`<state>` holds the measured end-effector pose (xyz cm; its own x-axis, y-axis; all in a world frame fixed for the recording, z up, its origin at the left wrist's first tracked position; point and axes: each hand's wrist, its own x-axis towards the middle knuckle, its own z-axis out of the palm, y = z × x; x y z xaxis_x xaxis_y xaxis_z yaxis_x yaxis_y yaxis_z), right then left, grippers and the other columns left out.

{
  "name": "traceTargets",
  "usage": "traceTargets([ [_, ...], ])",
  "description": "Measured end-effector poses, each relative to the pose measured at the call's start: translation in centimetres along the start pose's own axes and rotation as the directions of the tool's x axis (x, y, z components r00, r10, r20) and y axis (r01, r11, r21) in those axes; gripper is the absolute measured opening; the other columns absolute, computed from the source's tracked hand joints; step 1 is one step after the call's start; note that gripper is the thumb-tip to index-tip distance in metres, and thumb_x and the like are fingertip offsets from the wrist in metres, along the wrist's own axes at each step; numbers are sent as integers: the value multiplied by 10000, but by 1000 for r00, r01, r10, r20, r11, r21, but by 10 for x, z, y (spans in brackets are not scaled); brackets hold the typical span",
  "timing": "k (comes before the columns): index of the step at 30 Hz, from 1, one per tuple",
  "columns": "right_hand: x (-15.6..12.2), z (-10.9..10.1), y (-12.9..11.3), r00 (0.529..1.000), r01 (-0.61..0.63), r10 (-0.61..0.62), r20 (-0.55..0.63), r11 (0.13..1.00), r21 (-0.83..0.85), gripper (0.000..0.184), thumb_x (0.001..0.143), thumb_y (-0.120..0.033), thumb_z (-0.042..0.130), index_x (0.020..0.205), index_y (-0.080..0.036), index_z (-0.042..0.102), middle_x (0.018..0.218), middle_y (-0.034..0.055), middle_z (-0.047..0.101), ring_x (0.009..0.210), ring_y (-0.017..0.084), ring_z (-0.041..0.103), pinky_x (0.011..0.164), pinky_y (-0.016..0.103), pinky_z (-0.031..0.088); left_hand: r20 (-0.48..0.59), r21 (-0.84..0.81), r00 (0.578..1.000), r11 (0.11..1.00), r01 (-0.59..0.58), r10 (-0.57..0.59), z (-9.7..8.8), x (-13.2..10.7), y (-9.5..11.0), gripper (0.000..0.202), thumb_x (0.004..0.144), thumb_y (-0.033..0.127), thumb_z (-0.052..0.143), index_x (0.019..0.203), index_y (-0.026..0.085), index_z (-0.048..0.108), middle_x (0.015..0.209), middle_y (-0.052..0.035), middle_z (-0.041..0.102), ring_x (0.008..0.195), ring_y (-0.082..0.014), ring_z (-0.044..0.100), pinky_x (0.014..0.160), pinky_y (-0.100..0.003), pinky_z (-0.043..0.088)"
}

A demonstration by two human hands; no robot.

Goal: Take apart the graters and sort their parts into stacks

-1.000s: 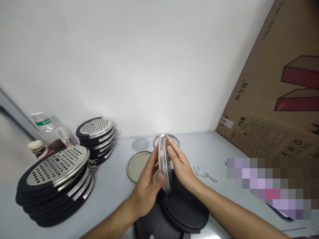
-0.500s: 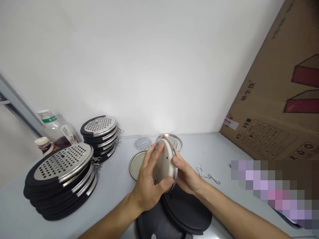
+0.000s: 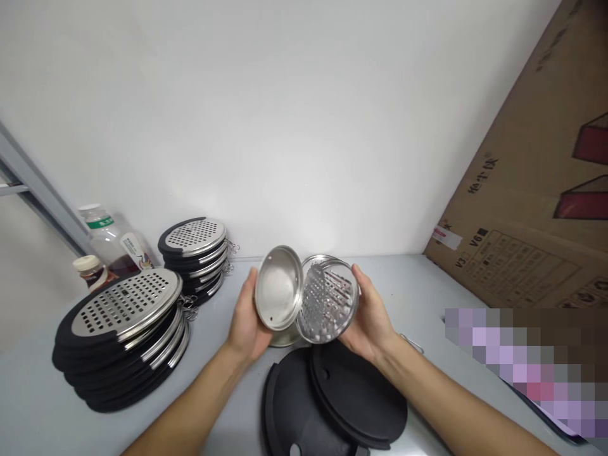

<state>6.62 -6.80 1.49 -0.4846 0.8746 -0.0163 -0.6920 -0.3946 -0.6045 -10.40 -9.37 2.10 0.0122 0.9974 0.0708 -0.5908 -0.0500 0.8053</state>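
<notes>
The left hand point(image 3: 246, 315) cradles a shallow round stainless-steel dish point(image 3: 278, 288) by its rim, with the smooth, shiny hollow tilted up and a small hole near its lower edge. The right hand point(image 3: 368, 310) grips a steel-rimmed round grater plate point(image 3: 327, 303), its punched raised teeth showing. The two pieces are held upright and tilted, rims touching at the middle, above the bench point(image 3: 389, 278) near its back edge.
</notes>
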Motion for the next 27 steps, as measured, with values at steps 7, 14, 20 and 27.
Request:
traceTargets([
  [7, 20, -26, -15, 975, -140, 152, -160, 987, 82, 408, 872, -510, 506, 1021, -164, 662, 939, 107, 734, 980, 290, 673, 847, 458, 542, -92, -208, 987, 972, 108, -129, -16, 14, 23, 424, 895, 492, 552, 1100, 147, 689, 1081, -103, 726, 1021, -273, 670, 918, -391, 533],
  [14, 24, -35, -16, 952, -183, 172, -253, 983, -19, 336, 746, -37, 567, 1068, -115, 622, 923, 101, 739, 901, 239, 712, 821, 413, 586, -520, 52, 854, 998, 38, -6, -43, 36, 15, 242, 852, 203, 519, 1019, 106, 664, 957, -112, 715, 784, -209, 694, 724, -341, 581],
  [20, 26, -48, -51, 953, -36, 4, -304, 994, -100, 388, 702, 42, 553, 1038, -134, 637, 956, 84, 742, 916, 223, 713, 805, 355, 617, -507, 394, 837, 919, 11, 207, -70, 45, 17, 462, 720, 82, 581, 1171, 170, 627, 909, -45, 696, 739, -150, 652, 666, -224, 516],
  [27, 33, -70, -81, 901, 142, -189, -392, 979, -146, 337, 688, 25, 557, 960, -154, 646, 958, 80, 737, 957, 240, 696, 781, 371, 635, -290, 789, 920, 610, 74, 264, -85, 44, 6, 363, 686, 146, 690, 1041, 200, 740, 942, -74, 732, 872, -250, 655, 860, -340, 480],
])
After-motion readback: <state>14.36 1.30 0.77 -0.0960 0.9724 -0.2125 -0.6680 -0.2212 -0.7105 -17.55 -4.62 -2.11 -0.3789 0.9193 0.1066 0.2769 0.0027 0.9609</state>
